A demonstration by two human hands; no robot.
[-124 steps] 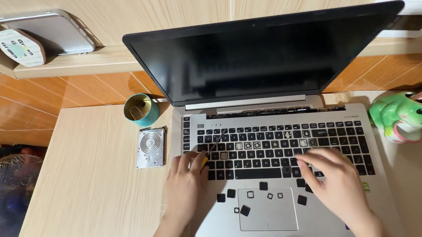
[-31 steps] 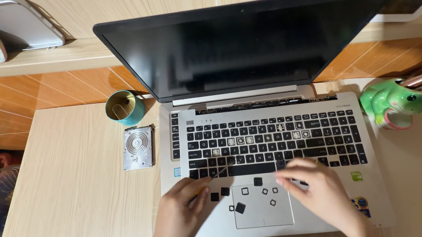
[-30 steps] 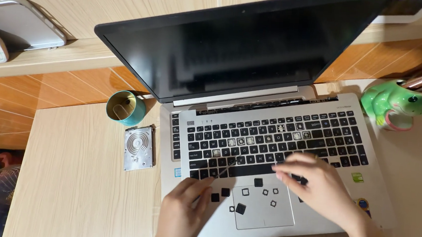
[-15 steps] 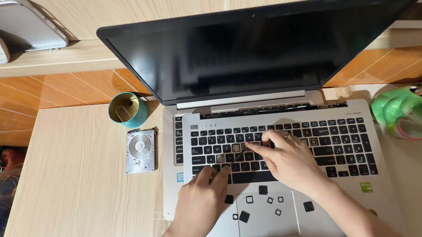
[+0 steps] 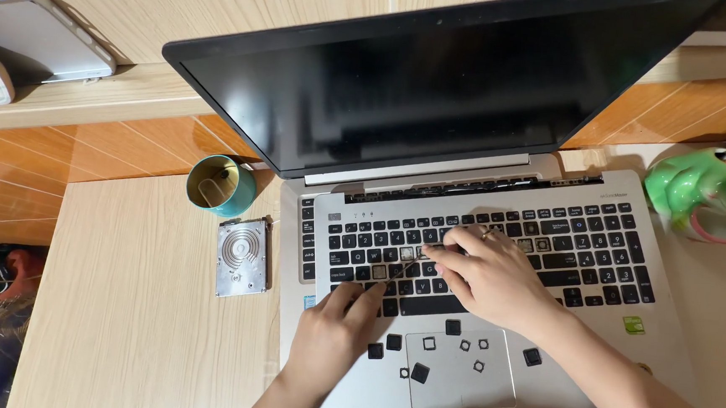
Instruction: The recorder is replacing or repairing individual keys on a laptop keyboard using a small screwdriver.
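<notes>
Pale wooden bench carries an open silver laptop with black keys. Left hand presses flat on the lower key row — steadying it. Right hand pinches a thin tool at mid-keyboard; removed black keycaps lie on the touchpad.

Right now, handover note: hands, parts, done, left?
Left hand: fingertips pressed on the keyboard bottom-left rows, holding nothing.
Right hand: at mid keyboard, working a thin tool beside a bare key slot; grip not clear.
Parts: loose keycaps and small clips on the touchpad and palm rest.
Done: several keys off.
Left: the other keys remain seated.
</notes>
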